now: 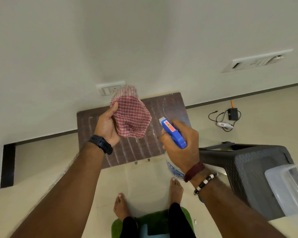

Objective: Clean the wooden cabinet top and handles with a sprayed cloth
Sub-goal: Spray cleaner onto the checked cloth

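A small dark wooden cabinet (pixel 169 107) stands against the wall below me; its top shows pale dusty streaks, and two small metal handles (pixel 142 161) poke out at its front edge. My left hand (pixel 107 127) grips a bunched red-and-white checked cloth (pixel 132 117) above the cabinet top. My right hand (pixel 181 143) holds a spray bottle (pixel 173 133) with a blue trigger head, its white nozzle pointing toward the cloth. The bottle's clear body shows below my wrist.
A grey woven plastic stool (pixel 248 169) stands to the right with a clear plastic container (pixel 287 186) on it. A black adapter with cables (pixel 230 115) lies on the floor at the right. My bare feet stand by a green mat (pixel 153 222). A wall socket (pixel 110 88) sits behind the cloth.
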